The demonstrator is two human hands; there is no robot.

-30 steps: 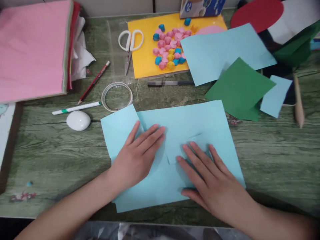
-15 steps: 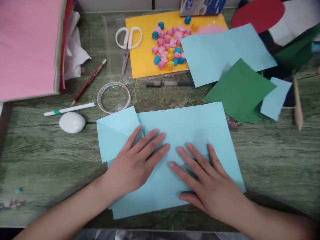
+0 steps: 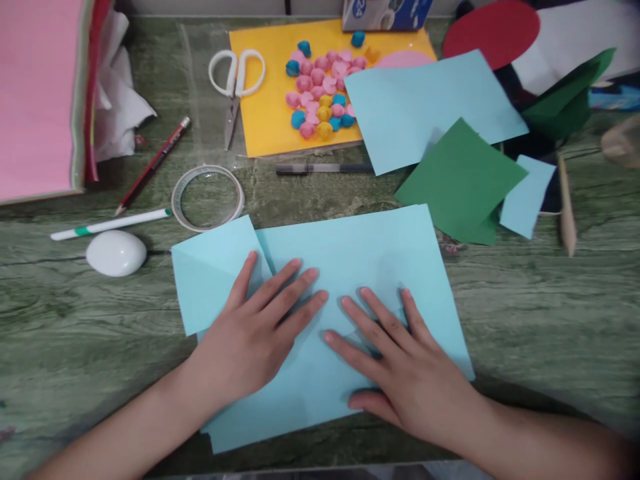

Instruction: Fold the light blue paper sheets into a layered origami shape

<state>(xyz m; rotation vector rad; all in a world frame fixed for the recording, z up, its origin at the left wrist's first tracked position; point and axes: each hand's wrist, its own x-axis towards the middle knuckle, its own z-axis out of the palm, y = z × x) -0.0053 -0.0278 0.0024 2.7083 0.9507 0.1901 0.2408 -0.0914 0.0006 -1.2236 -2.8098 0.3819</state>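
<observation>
A large light-blue sheet of paper (image 3: 360,247) lies in front of me, with its edges slightly doubled at the lower left. My left hand (image 3: 257,333) rests on it with fingers spread, partly covering a smaller light-blue paper piece (image 3: 207,277) at the sheet's upper left corner. My right hand (image 3: 405,367) lies flat on the sheet's right half, fingers apart, holding nothing. The fingertips of both hands come close together near the middle of the sheet without touching.
Behind the sheet are a tape roll (image 3: 179,200), scissors (image 3: 233,90), a black pen (image 3: 325,169) and yellow paper (image 3: 270,127) bearing small clay pieces. Left are a pencil (image 3: 153,167), a white marker (image 3: 110,224) and a white egg-shaped object (image 3: 116,253). Green paper (image 3: 460,183) lies right.
The view has shifted a little, so most things sit further left in the picture. Both hands keep the same spread pose on the paper.
</observation>
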